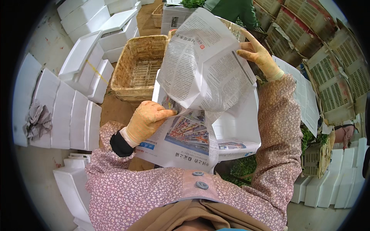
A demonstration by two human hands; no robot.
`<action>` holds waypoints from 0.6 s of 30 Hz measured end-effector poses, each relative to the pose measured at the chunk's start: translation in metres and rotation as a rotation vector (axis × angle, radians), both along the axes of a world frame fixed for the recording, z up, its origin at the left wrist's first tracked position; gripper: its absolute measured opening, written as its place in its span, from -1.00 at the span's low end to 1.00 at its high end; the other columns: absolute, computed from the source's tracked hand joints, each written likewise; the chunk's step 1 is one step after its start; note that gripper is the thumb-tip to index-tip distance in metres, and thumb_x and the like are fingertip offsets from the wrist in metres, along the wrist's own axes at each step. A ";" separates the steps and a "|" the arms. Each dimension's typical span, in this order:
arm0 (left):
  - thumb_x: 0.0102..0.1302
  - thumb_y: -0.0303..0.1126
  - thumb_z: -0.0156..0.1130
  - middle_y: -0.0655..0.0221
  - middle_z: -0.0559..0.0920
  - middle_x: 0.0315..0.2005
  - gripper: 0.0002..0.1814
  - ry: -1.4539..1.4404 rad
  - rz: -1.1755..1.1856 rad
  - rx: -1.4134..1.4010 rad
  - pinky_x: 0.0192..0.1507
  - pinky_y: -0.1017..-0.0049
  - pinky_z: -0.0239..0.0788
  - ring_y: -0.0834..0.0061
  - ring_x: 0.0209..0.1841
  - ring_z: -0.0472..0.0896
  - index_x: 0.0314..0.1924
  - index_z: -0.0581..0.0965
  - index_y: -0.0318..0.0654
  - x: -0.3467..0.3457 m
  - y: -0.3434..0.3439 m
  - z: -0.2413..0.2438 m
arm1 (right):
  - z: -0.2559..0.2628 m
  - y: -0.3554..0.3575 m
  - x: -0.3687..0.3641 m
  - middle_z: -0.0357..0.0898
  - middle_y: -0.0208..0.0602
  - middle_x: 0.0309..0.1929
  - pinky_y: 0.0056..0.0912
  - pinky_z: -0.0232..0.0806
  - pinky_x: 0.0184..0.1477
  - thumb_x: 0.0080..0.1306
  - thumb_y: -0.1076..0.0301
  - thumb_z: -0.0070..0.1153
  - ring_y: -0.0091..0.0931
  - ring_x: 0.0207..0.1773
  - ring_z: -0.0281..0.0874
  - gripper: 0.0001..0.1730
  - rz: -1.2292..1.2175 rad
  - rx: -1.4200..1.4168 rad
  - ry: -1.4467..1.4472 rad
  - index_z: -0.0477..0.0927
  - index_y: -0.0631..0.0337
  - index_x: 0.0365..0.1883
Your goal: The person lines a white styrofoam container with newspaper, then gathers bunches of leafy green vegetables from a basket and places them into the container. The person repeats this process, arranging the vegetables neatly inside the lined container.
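A gloved left hand, my left hand, pinches the lower edge of a newspaper sheet between thumb and fingers. The sheet is raised and creased over a white foam box. My right hand, also gloved, is at the sheet's upper right edge, index finger extended and thumb touching or very near the paper. Whether it grips the edge cannot be made out. More newspaper with a colour photo drapes over the box's near side. The raised sheet hides much of the box's interior.
Left of the box stands a stained plastic crate. White foam boxes are stacked along the left wall. Leafy greens lie below the box's near right corner. Slatted crates rise at right. Another person's green-clad body is ahead.
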State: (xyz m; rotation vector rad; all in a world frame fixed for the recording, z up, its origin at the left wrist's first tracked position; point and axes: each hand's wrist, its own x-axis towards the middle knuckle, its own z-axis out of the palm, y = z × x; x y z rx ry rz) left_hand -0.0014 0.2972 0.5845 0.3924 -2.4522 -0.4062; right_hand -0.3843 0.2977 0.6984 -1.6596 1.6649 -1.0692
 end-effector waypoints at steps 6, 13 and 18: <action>0.12 -0.52 0.24 0.41 0.59 -0.48 -0.71 -0.013 0.082 -0.027 -0.17 0.39 0.34 0.34 -0.36 0.57 -0.12 0.63 -0.08 0.021 -0.005 -0.003 | 0.008 0.004 0.008 0.50 -0.54 -0.34 -0.59 0.25 -0.01 0.18 0.36 0.30 -0.70 -0.16 0.40 -0.25 0.103 -0.185 -0.088 0.31 0.06 0.35; 0.13 -0.57 0.24 0.26 0.66 -0.36 -0.71 0.290 0.374 -0.471 -0.26 0.43 0.44 0.25 -0.33 0.61 -0.12 0.63 -0.19 0.059 -0.104 0.082 | 0.115 0.030 0.007 0.52 -0.45 -0.05 -0.35 0.01 0.34 0.29 0.12 0.19 -0.53 0.10 0.40 -0.18 0.221 -0.405 0.124 0.13 0.09 0.44; 0.27 -0.36 0.17 0.22 0.67 -0.28 -0.75 0.337 0.684 -0.962 -0.19 0.44 0.46 0.33 -0.26 0.64 -0.08 0.59 -0.27 0.081 -0.073 0.186 | 0.174 0.075 0.033 0.57 -0.47 -0.06 -0.44 0.26 0.18 0.29 0.26 0.18 -0.58 0.06 0.46 -0.46 -0.057 -0.508 0.396 0.42 0.07 0.24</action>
